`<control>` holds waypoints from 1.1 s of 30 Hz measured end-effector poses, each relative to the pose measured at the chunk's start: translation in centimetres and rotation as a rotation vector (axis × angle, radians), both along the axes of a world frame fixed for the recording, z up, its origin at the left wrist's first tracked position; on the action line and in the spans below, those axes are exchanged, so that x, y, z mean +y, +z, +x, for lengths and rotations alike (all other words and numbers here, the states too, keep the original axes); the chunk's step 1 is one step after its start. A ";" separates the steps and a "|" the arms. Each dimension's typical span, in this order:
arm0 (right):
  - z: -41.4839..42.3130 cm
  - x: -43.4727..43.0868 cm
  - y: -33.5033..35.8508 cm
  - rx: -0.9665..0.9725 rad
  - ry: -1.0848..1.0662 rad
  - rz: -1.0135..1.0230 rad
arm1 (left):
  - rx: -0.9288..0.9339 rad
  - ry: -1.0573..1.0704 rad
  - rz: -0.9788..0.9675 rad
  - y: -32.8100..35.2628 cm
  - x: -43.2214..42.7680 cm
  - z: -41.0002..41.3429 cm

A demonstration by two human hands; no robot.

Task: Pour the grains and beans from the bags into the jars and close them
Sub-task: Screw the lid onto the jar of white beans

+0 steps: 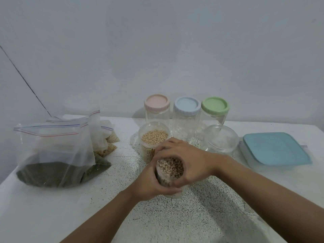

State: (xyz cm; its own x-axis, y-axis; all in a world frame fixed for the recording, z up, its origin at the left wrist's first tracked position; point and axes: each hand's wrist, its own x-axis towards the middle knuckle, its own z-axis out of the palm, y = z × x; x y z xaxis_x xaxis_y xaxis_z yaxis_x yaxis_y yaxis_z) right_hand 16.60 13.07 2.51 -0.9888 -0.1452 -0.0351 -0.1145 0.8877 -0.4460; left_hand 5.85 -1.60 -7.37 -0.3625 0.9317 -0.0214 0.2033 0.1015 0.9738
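Left hand (149, 183) grips the near side of the jar of speckled brown beans (170, 169) at mid-counter (175, 216); right hand (189, 160) curls over its far rim. Zip bags (52, 155) of grain sit far left, then a soybean jar (153, 137), three lidded jars (186, 116), a clear jar (221, 140) and a blue-lidded box (275, 148).

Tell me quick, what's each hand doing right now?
Left hand: gripping the side of the jar of speckled beans.
Right hand: curled around the same jar's top.
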 end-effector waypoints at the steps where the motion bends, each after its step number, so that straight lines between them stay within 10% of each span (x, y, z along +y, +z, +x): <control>1: -0.1 0.1 0.3 -0.020 0.015 -0.004 | 0.004 0.000 0.002 0.1 0.0 0.0; 16: 0.9 -1.7 2.1 -0.077 -0.282 0.480 | -0.063 -0.008 0.038 0.8 -0.3 0.8; 33: 0.5 -2.3 2.5 -0.119 -0.352 0.512 | -0.094 -0.019 0.021 0.9 -0.4 0.9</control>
State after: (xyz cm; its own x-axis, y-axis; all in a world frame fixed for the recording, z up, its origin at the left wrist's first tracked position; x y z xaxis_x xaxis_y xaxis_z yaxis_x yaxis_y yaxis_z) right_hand 17.09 10.80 5.02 -0.9592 0.2525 -0.1271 0.2475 0.9674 0.0539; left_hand 6.79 -1.97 -6.51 -0.3420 0.9391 -0.0347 0.1122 0.0775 0.9907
